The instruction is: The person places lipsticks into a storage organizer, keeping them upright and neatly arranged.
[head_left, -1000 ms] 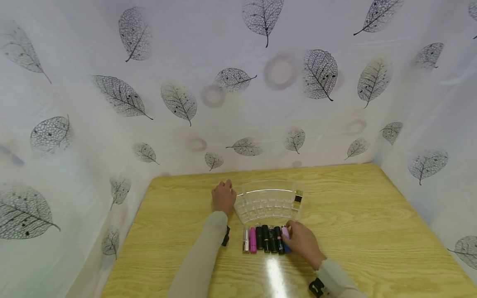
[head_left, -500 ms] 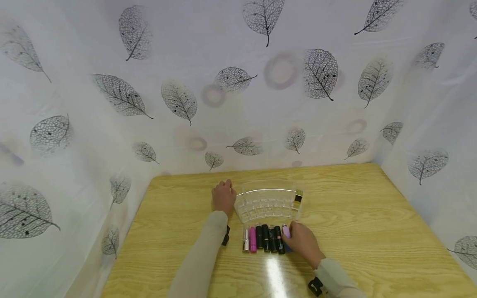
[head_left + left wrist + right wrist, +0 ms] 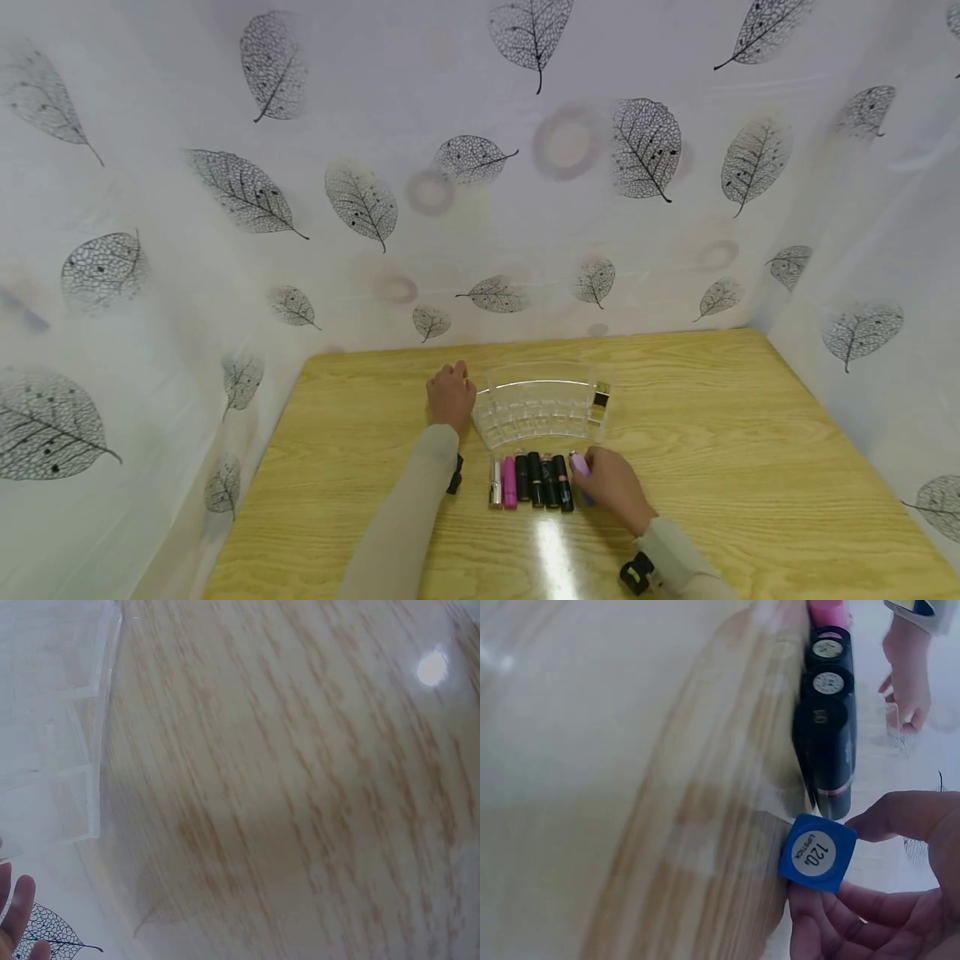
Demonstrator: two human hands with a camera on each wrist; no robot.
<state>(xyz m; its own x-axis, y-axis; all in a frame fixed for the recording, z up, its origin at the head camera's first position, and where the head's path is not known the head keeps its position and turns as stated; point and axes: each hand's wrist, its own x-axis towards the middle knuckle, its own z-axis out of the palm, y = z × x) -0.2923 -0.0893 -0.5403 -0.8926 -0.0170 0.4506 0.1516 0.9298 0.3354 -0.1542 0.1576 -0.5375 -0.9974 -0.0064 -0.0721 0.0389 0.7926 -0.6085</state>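
A clear acrylic organizer (image 3: 534, 417) with small compartments lies on the wooden table. My left hand (image 3: 451, 397) is beside its left edge; in the left wrist view, fingers (image 3: 21, 900) appear loosely extended near the clear wall, holding nothing visible. My right hand (image 3: 617, 492) pinches a lilac lipstick (image 3: 579, 463) between thumb and fingers. Its blue base (image 3: 817, 853), labelled "120 lipstick", faces the right wrist camera. Left of it lies a row of lipsticks: a silver one (image 3: 496, 485), a magenta one (image 3: 509, 483) and several black ones (image 3: 536, 479).
A gold and black lipstick (image 3: 601, 398) sits in the organizer's right end compartment. Behind and beside the table (image 3: 735, 433) hangs a white curtain (image 3: 465, 242) printed with leaves. Light glares on the wood in front of the row.
My right hand has shifted slightly right with the lilac lipstick, opening a small gap from the black lipstick beside it. My left hand has stayed in place.
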